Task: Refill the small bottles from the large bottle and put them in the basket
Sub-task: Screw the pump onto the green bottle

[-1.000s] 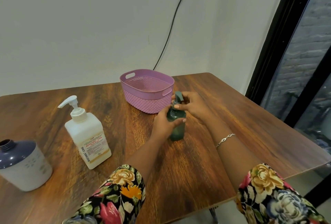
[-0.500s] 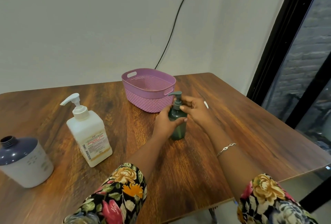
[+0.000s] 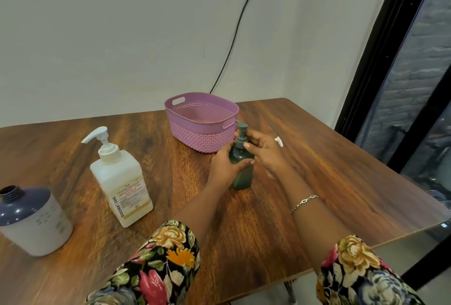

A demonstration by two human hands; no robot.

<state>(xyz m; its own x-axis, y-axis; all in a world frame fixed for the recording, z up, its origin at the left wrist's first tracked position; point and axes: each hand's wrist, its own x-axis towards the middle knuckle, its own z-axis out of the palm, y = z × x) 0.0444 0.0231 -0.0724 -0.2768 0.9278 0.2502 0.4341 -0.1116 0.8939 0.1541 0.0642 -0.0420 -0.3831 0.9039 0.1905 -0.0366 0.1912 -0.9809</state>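
the left hand (image 3: 223,167) wraps the green pump bottle (image 3: 241,163); the right hand (image 3: 264,151) touches its neck with loosely spread fingers. the white bottle (image 3: 120,180) reads "biochek-chg handrub".

On the table (image 3: 317,158), the basket (image 3: 202,124) sits at the back, near the wall. The small pump bottle (image 3: 241,165) stands upright just in front of the basket's right end, between the left hand (image 3: 224,165) and the right hand (image 3: 266,153). The large pump bottle (image 3: 122,177) stands well to its left. An open jar (image 3: 31,219) stands furthest left, nearer the front edge.
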